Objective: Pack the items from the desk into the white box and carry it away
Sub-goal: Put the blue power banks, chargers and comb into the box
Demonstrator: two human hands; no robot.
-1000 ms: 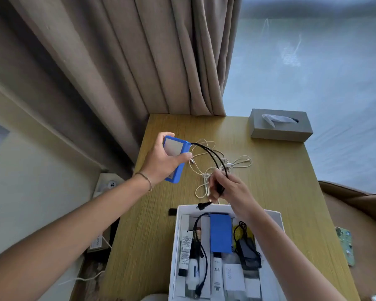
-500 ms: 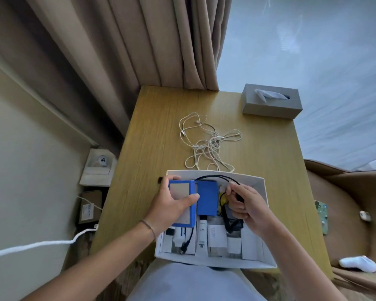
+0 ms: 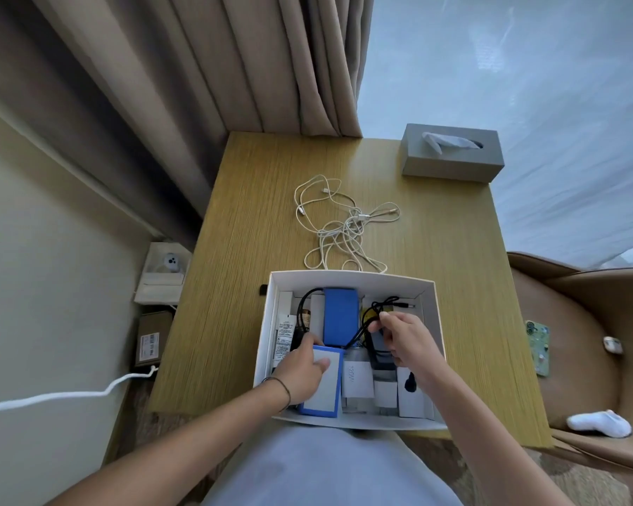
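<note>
The open white box (image 3: 432, 304) sits at the near edge of the wooden desk (image 3: 242, 272). My left hand (image 3: 302, 374) grips a blue pack with a white label (image 3: 322, 387), held low in the box's near left part. My right hand (image 3: 406, 339) pinches a black cable (image 3: 382, 306) over the box's right half. A second blue pack (image 3: 340, 315), white chargers and black leads lie inside. A tangled white cable (image 3: 340, 228) lies on the desk beyond the box.
A grey tissue box (image 3: 452, 153) stands at the desk's far right corner. Curtains hang behind. A brown chair (image 3: 578, 345) at the right holds a phone (image 3: 537, 346) and a white sock (image 3: 600, 423). Wall socket and small boxes lie left of the desk.
Both hands came down from above the desk into the box. The blue pack moved from mid-air to the box's near left part, and the black cable followed.
</note>
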